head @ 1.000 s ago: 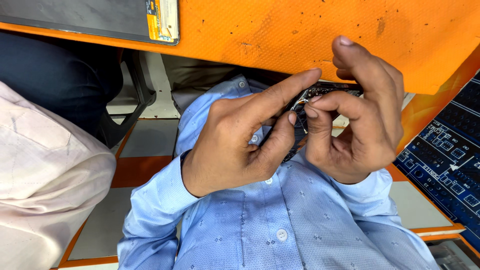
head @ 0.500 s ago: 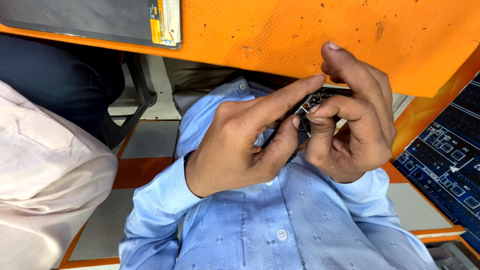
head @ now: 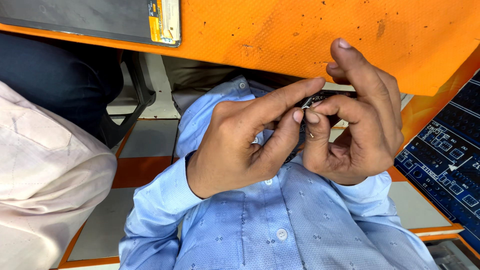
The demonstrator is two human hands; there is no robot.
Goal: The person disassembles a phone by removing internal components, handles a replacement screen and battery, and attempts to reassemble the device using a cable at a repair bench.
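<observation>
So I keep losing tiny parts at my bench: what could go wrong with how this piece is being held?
The small dark part is pinched only at the fingertips of the left hand and right hand, held over the lap, not above the orange table. If it slips, it may fall into the blue shirt folds or onto the floor.

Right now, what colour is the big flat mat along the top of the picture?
Orange, with small dark specks; the flat rubbery mat shows in the head view.

I see a small dark circuit board, flat and thin, with tiny pale components on its face. It sits tilted, pinched between fingers of both hands, mostly hidden, just below the orange tabletop edge.
</observation>
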